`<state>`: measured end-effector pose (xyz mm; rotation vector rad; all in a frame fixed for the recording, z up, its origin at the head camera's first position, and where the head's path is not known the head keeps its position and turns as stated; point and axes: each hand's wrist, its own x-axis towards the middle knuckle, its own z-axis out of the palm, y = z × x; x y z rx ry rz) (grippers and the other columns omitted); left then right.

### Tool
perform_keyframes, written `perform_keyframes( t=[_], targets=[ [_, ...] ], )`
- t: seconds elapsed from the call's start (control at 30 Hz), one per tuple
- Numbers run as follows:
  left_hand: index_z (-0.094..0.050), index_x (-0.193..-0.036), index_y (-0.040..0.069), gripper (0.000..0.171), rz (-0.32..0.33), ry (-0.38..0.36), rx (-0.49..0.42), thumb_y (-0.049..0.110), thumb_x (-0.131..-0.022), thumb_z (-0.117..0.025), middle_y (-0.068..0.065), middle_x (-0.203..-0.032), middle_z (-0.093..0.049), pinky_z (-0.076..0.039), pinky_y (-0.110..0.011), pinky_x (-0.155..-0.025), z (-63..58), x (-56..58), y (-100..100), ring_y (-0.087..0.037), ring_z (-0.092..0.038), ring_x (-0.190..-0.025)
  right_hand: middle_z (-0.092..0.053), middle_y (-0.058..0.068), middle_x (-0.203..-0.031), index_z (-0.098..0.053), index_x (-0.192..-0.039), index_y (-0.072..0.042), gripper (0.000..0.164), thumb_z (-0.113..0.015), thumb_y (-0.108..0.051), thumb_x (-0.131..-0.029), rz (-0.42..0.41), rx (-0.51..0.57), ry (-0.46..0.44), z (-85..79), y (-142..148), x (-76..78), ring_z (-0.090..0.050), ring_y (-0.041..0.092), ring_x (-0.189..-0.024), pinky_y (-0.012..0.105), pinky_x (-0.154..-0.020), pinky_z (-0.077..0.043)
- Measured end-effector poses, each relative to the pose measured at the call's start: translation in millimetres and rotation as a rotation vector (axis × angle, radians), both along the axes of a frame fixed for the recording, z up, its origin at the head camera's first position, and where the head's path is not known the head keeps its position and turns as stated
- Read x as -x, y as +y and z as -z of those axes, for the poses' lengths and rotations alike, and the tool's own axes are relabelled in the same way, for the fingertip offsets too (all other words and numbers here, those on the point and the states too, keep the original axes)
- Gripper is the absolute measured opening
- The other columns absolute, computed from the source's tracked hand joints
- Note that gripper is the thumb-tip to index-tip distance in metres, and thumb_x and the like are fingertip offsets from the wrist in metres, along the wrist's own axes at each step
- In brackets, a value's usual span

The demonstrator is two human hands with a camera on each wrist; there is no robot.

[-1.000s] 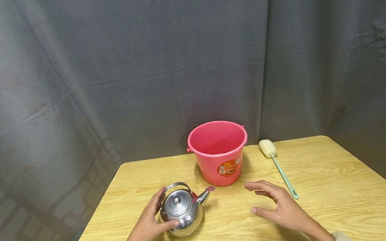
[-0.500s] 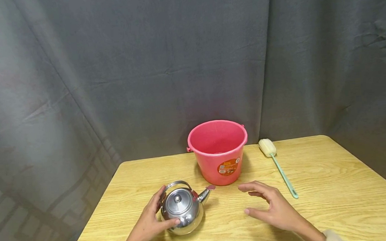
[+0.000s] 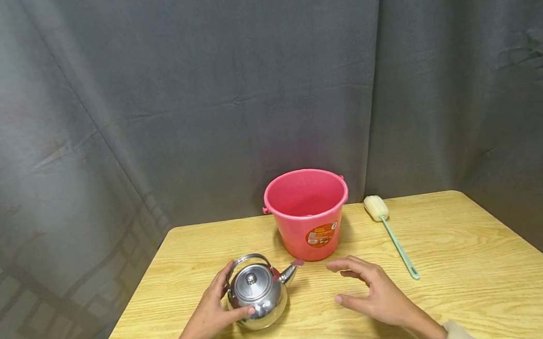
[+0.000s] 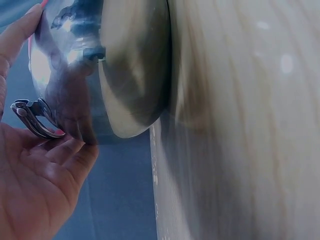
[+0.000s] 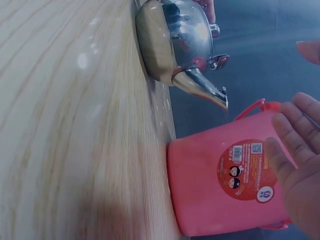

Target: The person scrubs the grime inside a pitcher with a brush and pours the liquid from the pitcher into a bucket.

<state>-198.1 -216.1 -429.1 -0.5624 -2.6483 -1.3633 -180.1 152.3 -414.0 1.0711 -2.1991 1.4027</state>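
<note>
kettle (image 3: 257,296) held by left hand (image 3: 213,309); right hand (image 3: 377,293) wide, apart from spout (image 3: 288,276); brush (image 3: 391,234) near back edge (image 3: 223,223)

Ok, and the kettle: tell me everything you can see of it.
The kettle is round, shiny and silver, like polished metal. Its lid is on, topped by a small knob; it has an arched handle and a spout whose tip looks dark pink from the head. It stands upright on the wooden table, nearer the person than the pink bucket and left of it. The left hand holds its side; the contents are hidden.
</note>
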Motion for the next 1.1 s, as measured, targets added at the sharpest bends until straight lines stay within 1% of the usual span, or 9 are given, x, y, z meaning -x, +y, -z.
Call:
perform_keyframes(
  t=[0.07, 0.17, 0.23, 0.3, 0.47, 0.57, 0.77, 0.97, 1.1],
  targets=[
    [-0.029, -0.152, 0.01, 0.106, -0.001, 0.0, 0.002, 0.04, -0.069, -0.087, -0.013, -0.153, -0.032, -0.033, -0.048, -0.106, 0.0, 0.3, 0, -0.036, -0.032, -0.137, -0.062, -0.001, -0.122, -0.059, -0.128, -0.016, 0.049, -0.078, -0.01, -0.082, -0.005, 0.002, 0.007, -0.4, -2, 0.0, -0.059, 0.019, -0.109, 0.033, -0.092, -0.05],
    [-0.028, -0.152, 0.01, 0.106, -0.002, -0.003, 0.002, 0.04, -0.069, -0.087, -0.013, -0.153, -0.032, -0.033, -0.048, -0.106, 0.2, 0.3, 0, -0.036, -0.031, -0.137, -0.062, -0.002, -0.123, -0.059, -0.127, -0.017, 0.049, -0.078, -0.011, -0.083, -0.014, 0.006, -0.02, -0.4, -4, 0.0, -0.059, 0.018, -0.111, 0.032, -0.092, -0.05],
    [-0.028, -0.152, 0.011, 0.106, -0.001, -0.003, 0.002, 0.04, -0.069, -0.087, -0.014, -0.153, -0.032, -0.033, -0.048, -0.106, 0.4, 0.2, 1, -0.036, -0.031, -0.137, -0.062, -0.001, -0.123, -0.059, -0.128, -0.016, 0.049, -0.077, -0.011, -0.083, -0.021, 0.008, -0.008, -0.2, -6, 0.6, -0.059, 0.019, -0.11, 0.033, -0.091, -0.05],
    [-0.028, -0.152, 0.011, 0.106, 0.0, -0.004, 0.0, 0.039, -0.069, -0.087, -0.014, -0.153, -0.032, -0.033, -0.049, -0.106, 0.6, 0.2, 1, -0.037, -0.031, -0.137, -0.062, -0.001, -0.123, -0.059, -0.128, -0.016, 0.049, -0.077, -0.01, -0.083, -0.029, 0.01, -0.019, 0.2, -7, 0.9, -0.059, 0.019, -0.111, 0.033, -0.092, -0.05],
    [-0.029, -0.152, 0.011, 0.106, -0.01, -0.004, 0.002, 0.041, -0.069, -0.087, -0.013, -0.152, -0.033, -0.034, -0.048, -0.106, 0.6, 0.5, 3, -0.036, -0.033, -0.137, -0.062, -0.001, -0.122, -0.058, -0.128, -0.016, 0.049, -0.077, -0.009, -0.083, -0.041, 0.013, -0.002, 1.6, -12, 2.6, -0.059, 0.018, -0.109, 0.035, -0.09, -0.051],
    [-0.03, -0.152, 0.012, 0.106, -0.014, -0.008, 0.001, 0.041, -0.068, -0.087, -0.012, -0.152, -0.034, -0.034, -0.048, -0.106, 0.5, 1.0, 3, -0.035, -0.033, -0.136, -0.062, 0.0, -0.121, -0.059, -0.128, -0.015, 0.05, -0.078, -0.009, -0.082, -0.043, 0.018, 0.032, 2.2, -16, 3.8, -0.06, 0.019, -0.107, 0.036, -0.088, -0.052],
    [-0.03, -0.152, 0.012, 0.106, -0.014, -0.013, -0.005, 0.04, -0.068, -0.088, -0.012, -0.151, -0.034, -0.034, -0.048, -0.106, -0.1, 0.8, 4, -0.035, -0.033, -0.136, -0.062, 0.0, -0.12, -0.059, -0.126, -0.015, 0.048, -0.077, -0.008, -0.082, -0.043, 0.032, 0.04, 0.7, -22, 3.9, -0.061, 0.02, -0.107, 0.036, -0.087, -0.053],
    [-0.029, -0.152, 0.011, 0.106, -0.013, -0.018, -0.012, 0.04, -0.068, -0.088, -0.013, -0.152, -0.033, -0.033, -0.048, -0.107, 0.0, 0.6, 4, -0.035, -0.032, -0.137, -0.063, -0.002, -0.12, -0.06, -0.125, -0.017, 0.045, -0.077, -0.013, -0.084, -0.033, 0.024, 0.029, -1.5, -28, 4.1, -0.061, 0.022, -0.105, 0.035, -0.087, -0.053],
    [-0.029, -0.152, 0.011, 0.106, -0.011, -0.019, -0.015, 0.04, -0.068, -0.088, -0.013, -0.152, -0.033, -0.033, -0.048, -0.107, 0.0, 1.2, 4, -0.036, -0.032, -0.137, -0.063, -0.004, -0.121, -0.061, -0.125, -0.02, 0.044, -0.077, -0.015, -0.084, -0.027, 0.009, -0.004, -3.3, -32, 4.6, -0.061, 0.018, -0.106, 0.036, -0.086, -0.053]
  ],
)
